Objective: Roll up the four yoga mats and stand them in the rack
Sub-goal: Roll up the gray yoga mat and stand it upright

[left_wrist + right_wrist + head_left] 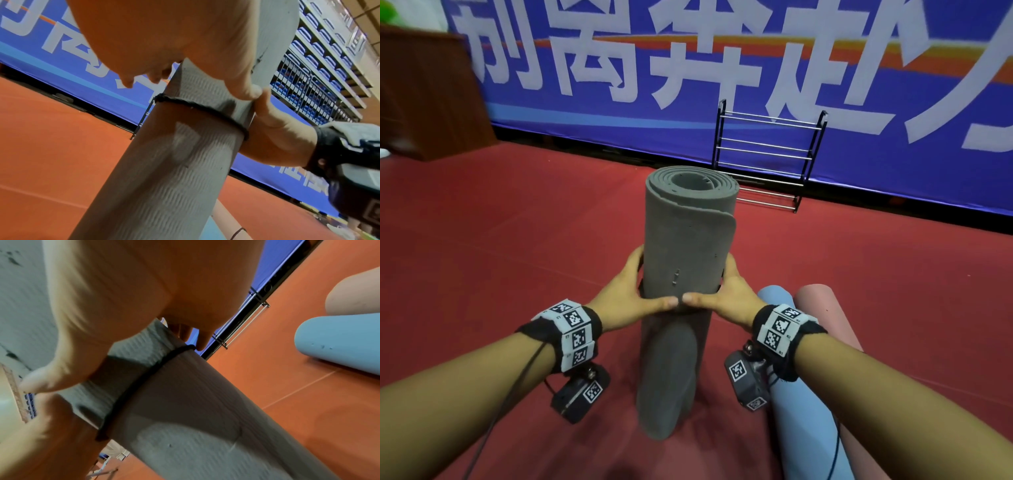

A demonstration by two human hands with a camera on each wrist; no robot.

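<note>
You've got the rolled grey foam yoga mat (pixel 681 274) upright off the red floor (pixel 500 240), left hand (pixel 626 301) and right hand (pixel 729 298) each with its grip wrapped round the middle, thumbs meeting. The wrist views reveal a thin black band (pixel 197 108) circling it. The head view alone shows the black-and-chrome rack (pixel 767 154) well beyond, and the rolled blue mat (pixel 801 394) and pink mat (pixel 822 308) lying right.
</note>
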